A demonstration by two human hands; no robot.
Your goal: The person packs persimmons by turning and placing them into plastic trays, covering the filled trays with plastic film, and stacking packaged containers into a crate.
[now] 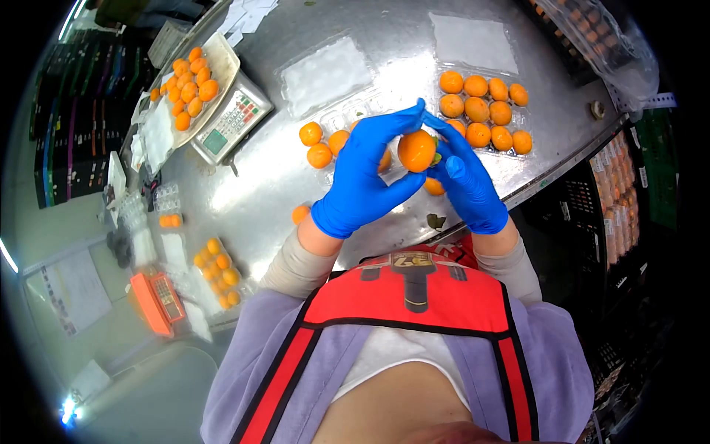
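My left hand (367,175), in a blue glove, curves around an orange persimmon (416,151) with a green calyx on its right side. On that calyx side is my right hand (467,181), also gloved, its fingers bent around the fruit; the fingertips of both hands come close together above it. Beneath and behind the left hand lies a clear plastic tray (330,118) with a few persimmons in it, partly hidden. Just right of the hands, another clear tray (484,112) holds rows of persimmons and has its lid folded back with a white pad.
A digital scale (233,118) with a heap of persimmons on its pan stands at the left. Farther down are a filled tray (217,274) and an orange device with keys (157,303). A loose leaf (435,221) lies near the table edge. Black crates (573,200) stand at the right.
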